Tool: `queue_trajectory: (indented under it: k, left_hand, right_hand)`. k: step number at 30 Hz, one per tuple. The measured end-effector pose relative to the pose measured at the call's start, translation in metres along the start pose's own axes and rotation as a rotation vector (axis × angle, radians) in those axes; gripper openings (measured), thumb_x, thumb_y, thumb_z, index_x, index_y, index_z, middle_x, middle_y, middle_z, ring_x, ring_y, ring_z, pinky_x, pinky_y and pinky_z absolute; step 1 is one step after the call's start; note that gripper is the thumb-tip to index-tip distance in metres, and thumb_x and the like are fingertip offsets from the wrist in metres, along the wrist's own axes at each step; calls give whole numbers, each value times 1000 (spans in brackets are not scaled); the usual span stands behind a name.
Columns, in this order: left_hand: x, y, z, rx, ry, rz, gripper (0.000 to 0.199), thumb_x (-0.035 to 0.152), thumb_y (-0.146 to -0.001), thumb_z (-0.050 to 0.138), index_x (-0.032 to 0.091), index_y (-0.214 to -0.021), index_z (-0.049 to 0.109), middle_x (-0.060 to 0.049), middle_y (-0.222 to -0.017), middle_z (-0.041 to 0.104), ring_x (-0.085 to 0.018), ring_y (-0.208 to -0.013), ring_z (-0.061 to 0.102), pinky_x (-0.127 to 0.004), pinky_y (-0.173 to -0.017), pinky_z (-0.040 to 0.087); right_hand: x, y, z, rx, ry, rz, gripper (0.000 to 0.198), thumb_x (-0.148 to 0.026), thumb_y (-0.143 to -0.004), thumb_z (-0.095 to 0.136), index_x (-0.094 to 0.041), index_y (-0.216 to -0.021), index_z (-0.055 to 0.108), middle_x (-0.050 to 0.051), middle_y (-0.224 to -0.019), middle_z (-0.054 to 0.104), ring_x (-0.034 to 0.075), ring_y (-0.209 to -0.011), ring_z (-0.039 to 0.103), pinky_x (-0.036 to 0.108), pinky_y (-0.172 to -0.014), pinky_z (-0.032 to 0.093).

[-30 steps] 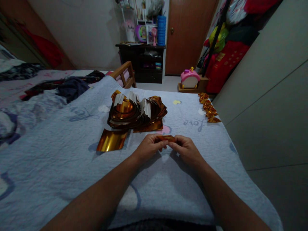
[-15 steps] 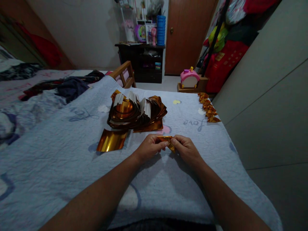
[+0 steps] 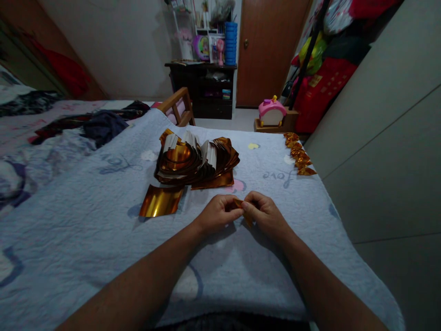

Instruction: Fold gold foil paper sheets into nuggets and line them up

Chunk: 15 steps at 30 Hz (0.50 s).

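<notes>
Between my two hands is a small folded piece of gold foil paper (image 3: 247,219), mostly covered by the fingers. My left hand (image 3: 220,212) pinches its left end with thumb and fingers. My right hand (image 3: 264,212) grips the other end, its thumb pressed on top near the left thumb. Beyond the hands lies a thick, curled stack of gold foil sheets (image 3: 220,178) with white undersides showing. One loose gold sheet (image 3: 161,201) rests flat to the left of my left hand. Several folded gold foil pieces (image 3: 301,155) line up along the far right edge.
A light blue quilted cover (image 3: 113,248) lies under everything. Rumpled clothes (image 3: 105,126) are at the far left. Past the far edge stand a wooden chair (image 3: 179,108), a dark cabinet (image 3: 203,92) and a pink toy case (image 3: 272,112). A pale panel (image 3: 389,138) rises on the right.
My hands have shifted slightly and the fingers have closed further over the foil, so less of it shows. The stack, loose sheet and folded pieces stay put.
</notes>
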<state>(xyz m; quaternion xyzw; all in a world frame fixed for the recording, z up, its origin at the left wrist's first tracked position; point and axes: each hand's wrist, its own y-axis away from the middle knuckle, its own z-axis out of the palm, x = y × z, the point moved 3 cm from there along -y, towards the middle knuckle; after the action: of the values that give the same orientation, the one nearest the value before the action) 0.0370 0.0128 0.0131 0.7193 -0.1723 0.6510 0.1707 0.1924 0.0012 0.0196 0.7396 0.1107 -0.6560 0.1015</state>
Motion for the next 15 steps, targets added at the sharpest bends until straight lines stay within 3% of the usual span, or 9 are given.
queue_trajectory:
  k: [5,10,15]
  left_hand:
    - [6,2,-5,82,-14,0,31,43,-83,65,16,-69,60,3,-57,51,-9,-52,44,-22,-53,35]
    - [7,4,-4,88,-51,-4,32,41,-85,63,17,-65,60,3,-57,48,-10,-54,42,-23,-54,33]
    - [7,4,-6,165,-16,8,32,40,-84,62,17,-62,59,2,-58,48,-11,-55,40,-25,-55,32]
  right_hand:
    - [1,1,1,-31,-31,22,32,-48,-85,63,-21,-72,53,-5,-59,49,10,-52,44,24,-49,36]
    - [2,1,0,-44,11,9,28,-45,-87,60,-20,-74,57,-3,-62,50,11,-54,45,25,-50,35]
    - [1,-2,-7,26,66,-25,26,-41,-84,61,-21,-69,57,-2,-64,50,13,-58,45,27,-54,35]
